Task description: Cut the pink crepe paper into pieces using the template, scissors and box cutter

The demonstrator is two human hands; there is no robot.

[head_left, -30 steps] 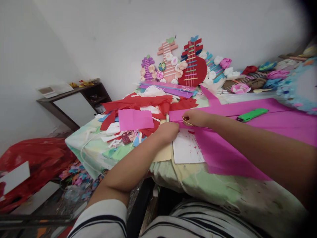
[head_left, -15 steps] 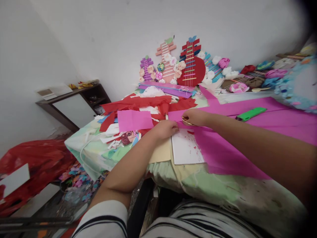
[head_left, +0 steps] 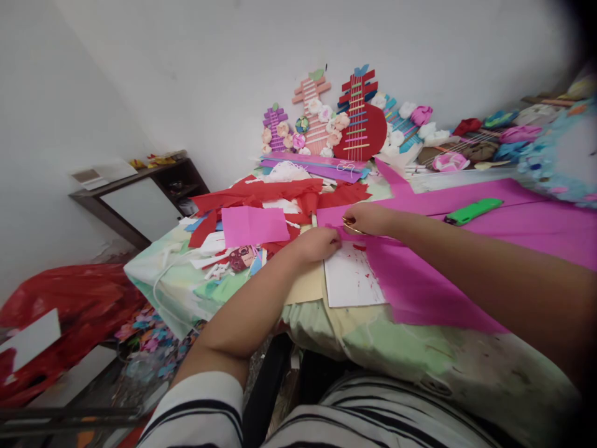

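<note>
My right hand (head_left: 370,219) is closed on what looks like gold-coloured scissors (head_left: 353,229); most of the tool is hidden by the fingers. Close on its left, my left hand (head_left: 321,244) is curled with its fingertips at the edge of the magenta crepe paper (head_left: 420,280), seemingly pinching it. The large paper spreads under my right arm and to the right across the table. Below both hands lies a white board (head_left: 352,283) flecked with red. A loose magenta rectangle (head_left: 255,225) rests to the left of my left hand.
A green box cutter (head_left: 476,212) lies on the paper right of my right hand. Red crepe scraps (head_left: 261,194) are heaped at left. Craft guitars, a red one (head_left: 370,134) among them, lean on the wall. Beyond the table's left end stands a low cabinet (head_left: 140,205).
My left hand has slid slightly right along the paper, closer to the scissors. My right hand stays almost in place, and the other things on the table lie as before.
</note>
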